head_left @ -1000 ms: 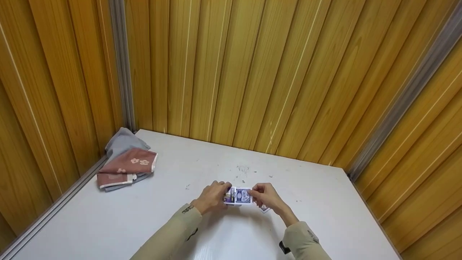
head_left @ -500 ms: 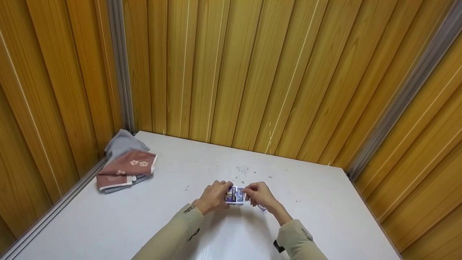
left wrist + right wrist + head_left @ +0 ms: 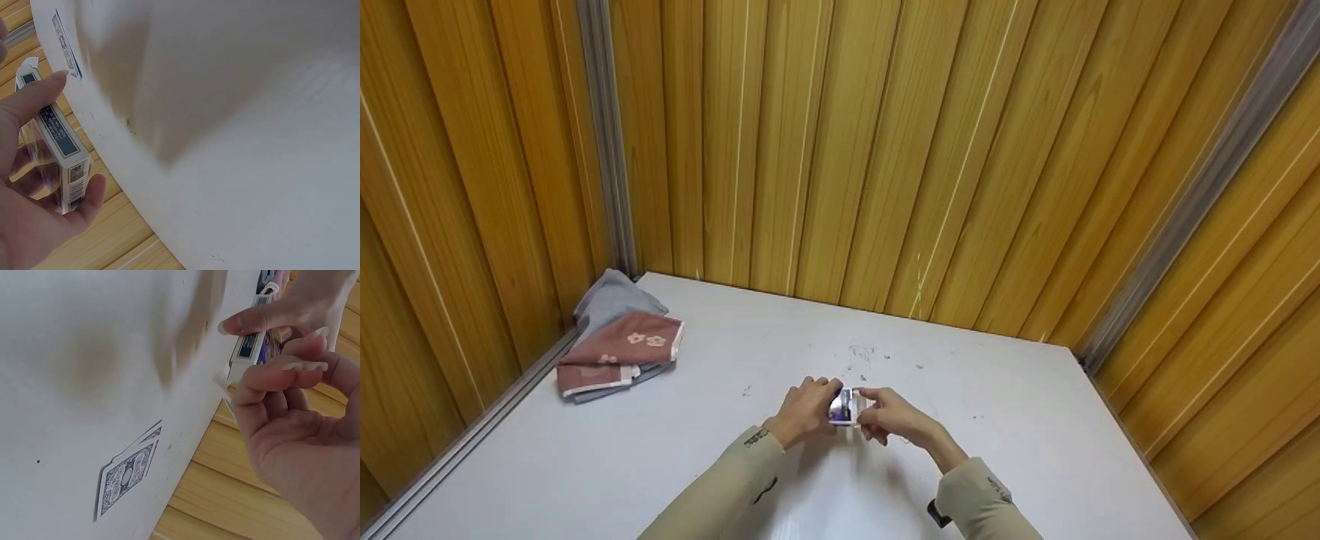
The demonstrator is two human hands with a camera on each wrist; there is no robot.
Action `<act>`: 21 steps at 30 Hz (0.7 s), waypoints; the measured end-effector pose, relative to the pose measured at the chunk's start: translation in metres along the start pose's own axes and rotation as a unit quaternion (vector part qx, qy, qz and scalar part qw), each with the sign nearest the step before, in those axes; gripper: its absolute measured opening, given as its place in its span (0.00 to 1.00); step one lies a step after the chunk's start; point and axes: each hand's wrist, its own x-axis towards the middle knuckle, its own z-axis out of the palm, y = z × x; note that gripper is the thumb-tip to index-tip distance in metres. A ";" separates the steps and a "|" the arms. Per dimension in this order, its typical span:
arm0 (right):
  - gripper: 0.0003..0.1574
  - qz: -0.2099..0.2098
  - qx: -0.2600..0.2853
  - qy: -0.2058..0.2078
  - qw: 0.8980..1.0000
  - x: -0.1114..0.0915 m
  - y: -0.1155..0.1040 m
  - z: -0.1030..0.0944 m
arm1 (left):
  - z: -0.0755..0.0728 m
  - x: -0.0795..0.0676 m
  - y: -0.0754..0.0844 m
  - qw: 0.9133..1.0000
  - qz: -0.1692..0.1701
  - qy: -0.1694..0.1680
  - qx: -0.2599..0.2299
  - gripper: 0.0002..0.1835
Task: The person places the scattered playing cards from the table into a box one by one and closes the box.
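My left hand [image 3: 804, 410] grips a small playing card box [image 3: 841, 407] just above the white table. In the left wrist view the thumb lies along its dark blue label, and fingers curl round the barcode end. A white flap [image 3: 28, 63] stands out at the other end. At that end my right hand [image 3: 896, 417] has its thumb and curled fingers around the box's mouth, hiding most of it. Below the right hand, a few blue-backed playing cards [image 3: 126, 478] lie overlapping on the table; in the head view that hand mostly covers them.
A folded cloth, red-brown with pale flowers [image 3: 641, 337] and grey-blue, lies at the table's left back corner. Wood-patterned walls [image 3: 810, 150] enclose the white table [image 3: 720, 360] at the back and both sides. Dark scuff marks dot the tabletop.
A blue-backed card sticking out of the box has slid left into it and is no longer seen. My right hand has moved left up to the box's mouth; the left hand keeps its grip.
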 end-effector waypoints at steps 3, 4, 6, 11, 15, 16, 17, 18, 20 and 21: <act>0.18 0.021 -0.050 0.118 0.992 0.001 0.015 -0.016 | 0.000 -0.002 -0.001 1.000 -0.007 -0.009 -0.014 0.32; 0.15 0.041 -0.086 0.159 0.983 0.001 0.022 -0.021 | 0.000 -0.003 -0.002 1.000 -0.010 -0.009 -0.018 0.32; 0.15 0.085 -0.159 0.215 0.960 -0.001 0.039 -0.030 | 0.001 -0.004 -0.004 1.000 -0.014 -0.007 -0.024 0.31; 0.31 0.189 -0.218 0.217 0.933 -0.010 0.076 -0.038 | 0.002 -0.006 -0.003 0.999 -0.012 -0.009 -0.034 0.31; 0.29 0.181 -0.180 0.219 0.942 -0.012 0.088 -0.041 | 0.001 -0.006 -0.002 0.999 -0.005 -0.011 -0.037 0.32; 0.26 0.169 -0.170 0.224 0.945 -0.012 0.089 -0.042 | 0.001 -0.006 -0.002 0.999 -0.003 -0.011 -0.038 0.32; 0.23 0.154 -0.152 0.228 0.949 -0.012 0.089 -0.043 | 0.001 -0.006 -0.002 0.999 -0.002 -0.011 -0.041 0.32; 0.20 0.137 -0.129 0.226 0.956 -0.013 0.089 -0.044 | 0.001 -0.006 -0.002 0.999 -0.001 -0.010 -0.040 0.32; 0.16 0.100 -0.085 0.210 0.969 -0.015 0.086 -0.047 | 0.000 -0.006 -0.002 0.999 0.000 -0.011 -0.039 0.33; 0.14 0.082 -0.058 0.196 0.975 -0.016 0.084 -0.048 | 0.001 -0.006 -0.003 0.999 -0.003 -0.014 -0.042 0.33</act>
